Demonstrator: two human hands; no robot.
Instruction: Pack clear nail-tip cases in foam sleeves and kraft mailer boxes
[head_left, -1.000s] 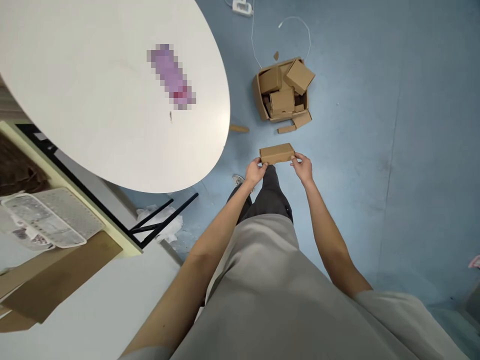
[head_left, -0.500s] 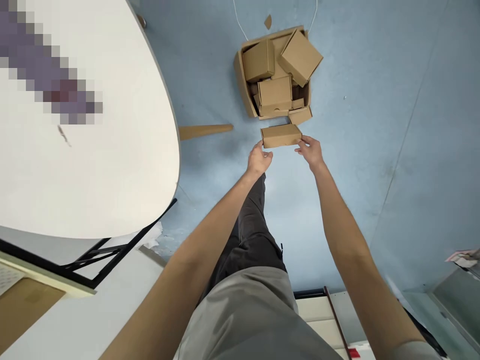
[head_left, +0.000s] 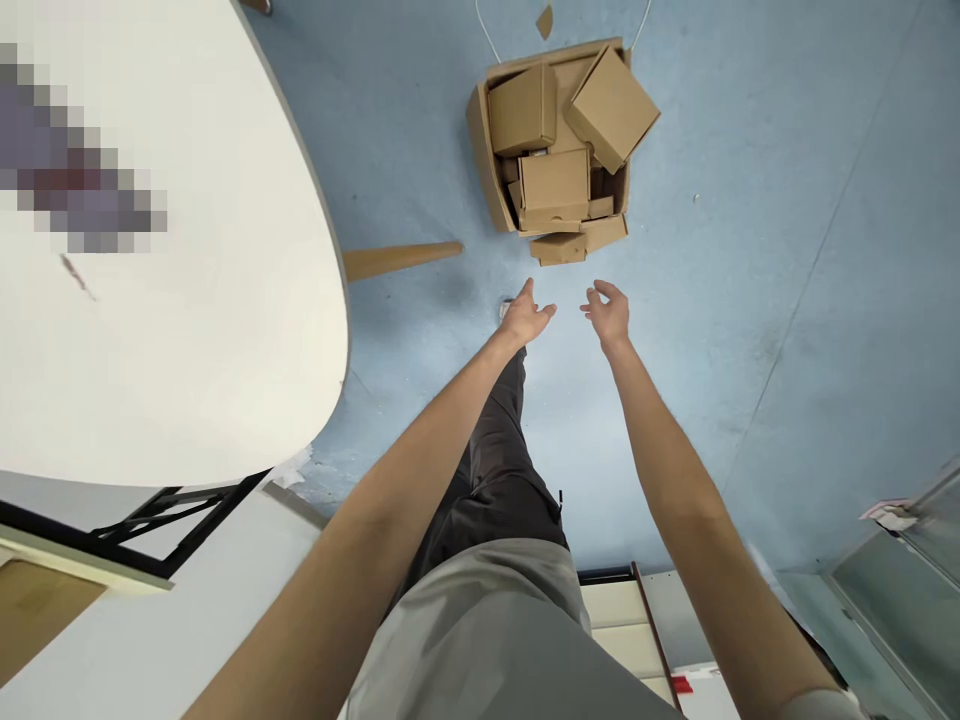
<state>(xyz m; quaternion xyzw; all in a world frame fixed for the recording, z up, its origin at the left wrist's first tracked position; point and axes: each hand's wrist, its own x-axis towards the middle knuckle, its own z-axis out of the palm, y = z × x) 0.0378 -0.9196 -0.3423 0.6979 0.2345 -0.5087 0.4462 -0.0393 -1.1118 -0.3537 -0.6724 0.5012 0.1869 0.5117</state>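
Both my arms reach out over the blue floor. My left hand [head_left: 526, 317] and my right hand [head_left: 607, 309] are open and hold nothing, fingers spread, a little apart from each other. Just beyond them a large open cardboard box [head_left: 480, 150] sits on the floor, filled with several small brown cardboard boxes. One small flat box [head_left: 561, 250] lies at the near edge of that pile, just past my fingertips. Another small box [head_left: 611, 93] lies tilted on the far right corner.
A white oval table [head_left: 187, 300] fills the left side, with a wooden leg [head_left: 401, 258] showing beneath it. Black metal bars [head_left: 180, 505] stand at lower left. A white cable [head_left: 486, 35] runs on the floor behind the box. A glass-fronted object [head_left: 900, 590] sits at lower right.
My hands carried a small flat box toward the large box and let it go; it now lies at the pile's near edge. Both hands have opened. The view tilted forward.
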